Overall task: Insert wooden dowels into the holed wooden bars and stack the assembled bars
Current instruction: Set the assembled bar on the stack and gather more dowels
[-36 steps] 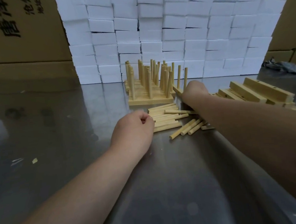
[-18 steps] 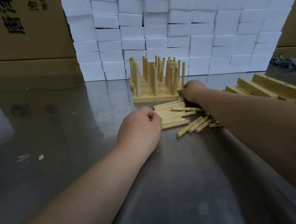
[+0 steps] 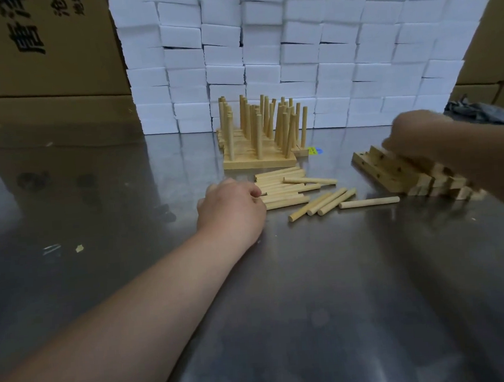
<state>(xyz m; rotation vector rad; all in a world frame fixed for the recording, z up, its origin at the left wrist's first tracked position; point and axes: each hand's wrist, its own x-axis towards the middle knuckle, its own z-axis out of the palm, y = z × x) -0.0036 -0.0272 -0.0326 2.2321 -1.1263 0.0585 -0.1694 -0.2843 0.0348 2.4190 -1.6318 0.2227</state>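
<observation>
Rightward goes the right hand [image 3: 414, 137]: a second ago it sat beside the stack of assembled pale wooden bars with upright dowels [image 3: 260, 157], and now it is over the heap of unfilled pale wooden bars with drilled holes [image 3: 392, 172] on the right of the shiny steel table [image 3: 312, 306]. It is motion-blurred. Its fingers reach down to the top bar's far edge, but I cannot tell whether they have closed on it yet.

The left hand [image 3: 231, 207] has barely shifted. It rests on the table at the left ends of the loose short round wooden dowels [image 3: 286, 188], fingers curled in toward them. Whether it pinches any dowel is hidden behind the knuckles.

The step in hand looks like fetching the next bar. To do it well, I would take only the topmost bar, gripping it across its narrow sides so the holed face stays up and uncovered, and lift it straight off so the leaning heap does not slide. One stray dowel [image 3: 369, 202] lies just in front of the heap, so I would set the bar down in the bare space near the left hand, not on the dowels. The left hand can pick a single dowel meanwhile.
</observation>
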